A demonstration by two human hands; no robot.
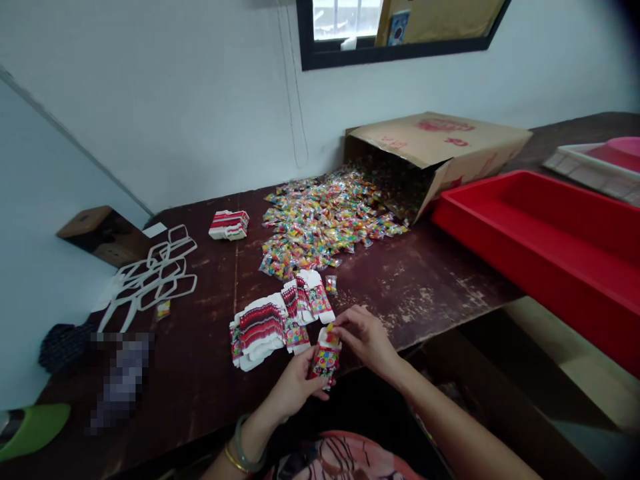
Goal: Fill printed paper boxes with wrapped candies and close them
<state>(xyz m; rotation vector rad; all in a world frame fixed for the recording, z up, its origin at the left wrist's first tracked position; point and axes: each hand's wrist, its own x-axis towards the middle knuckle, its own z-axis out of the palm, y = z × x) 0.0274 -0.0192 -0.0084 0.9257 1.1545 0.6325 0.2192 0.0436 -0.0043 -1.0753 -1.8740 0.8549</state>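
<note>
The left hand (299,383) has its fingers and thumb closed around a small box (328,360), held upright, a little tilted, at the front edge of the table (425,283). The right hand (367,339) is pinching, thumb against fingers, at the top of this box, where a yellow packet (330,328) shows; it is too small to tell how much of it is inside. I judge that the step in hand is the filling of the box. The next move calls for the right fingertips to push the packet down while the left hand keeps the box steady, and then for the top flap to be folded.

Just left of the box, near the front edge, lie flat boxes (263,327). The heap (320,213) of packets spreads from the carton (440,137) at the back edge. One loose packet (331,285) lies between.
</note>
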